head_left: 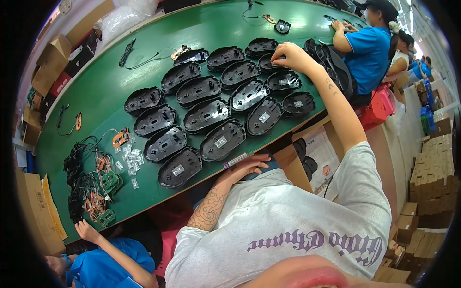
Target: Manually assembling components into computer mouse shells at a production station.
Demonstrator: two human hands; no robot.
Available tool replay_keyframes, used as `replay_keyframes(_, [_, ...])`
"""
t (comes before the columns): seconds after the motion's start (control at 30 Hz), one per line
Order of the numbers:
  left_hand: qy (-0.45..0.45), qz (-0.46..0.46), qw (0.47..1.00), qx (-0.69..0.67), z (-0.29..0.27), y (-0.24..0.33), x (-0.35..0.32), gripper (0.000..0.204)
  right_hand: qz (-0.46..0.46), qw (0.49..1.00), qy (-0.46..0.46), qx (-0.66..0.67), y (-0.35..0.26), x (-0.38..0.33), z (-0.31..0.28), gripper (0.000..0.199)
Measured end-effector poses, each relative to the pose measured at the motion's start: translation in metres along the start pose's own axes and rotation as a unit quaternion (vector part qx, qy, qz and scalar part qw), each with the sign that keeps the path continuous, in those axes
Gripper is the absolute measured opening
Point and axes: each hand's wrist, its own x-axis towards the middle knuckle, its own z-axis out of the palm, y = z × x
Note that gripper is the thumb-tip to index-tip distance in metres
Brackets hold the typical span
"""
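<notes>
Several black plastic mouse base shells lie in slanting rows on the green table. My right hand reaches over a shell in the far right part of the rows. Its fingertips are pinched together, and whatever they hold is too small to make out. Small clear plastic pieces sit inside several shells, mostly along the near and right side. My left hand rests below the table's front edge by my lap, fingers stretched out, holding nothing. Loose clear pieces lie scattered left of the shells.
Black cables with green and orange circuit boards are heaped at the left, where a co-worker's hand touches the edge. A cable with a board lies beyond the shells. A black bag and another co-worker are at the right.
</notes>
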Motion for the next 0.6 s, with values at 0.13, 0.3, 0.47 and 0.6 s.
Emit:
replay_keyframes(0.13, [-0.08, -0.035, 0.992, 0.09, 0.023, 0.029, -0.016, 0.04, -0.013, 0.999, 0.028, -0.017, -0.004, -0.011, -0.01, 0.015])
replay_keyframes(0.3, [-0.111, -0.005, 0.994, 0.022, 0.089, 0.09, -0.057, 0.04, -0.043, 0.989, 0.12, 0.08, -0.1, -0.047, -0.054, 0.018])
replay_keyframes(0.47, [0.036, 0.135, 0.986, -0.087, 0.117, 0.146, -0.061, 0.042, -0.091, 0.975, 0.046, 0.198, -0.177, -0.092, -0.063, 0.023])
replay_keyframes(0.6, [0.042, 0.239, 0.97, -0.005, 0.119, 0.146, -0.041, 0.043, -0.156, 0.976, 0.075, 0.131, -0.194, -0.104, -0.055, 0.026])
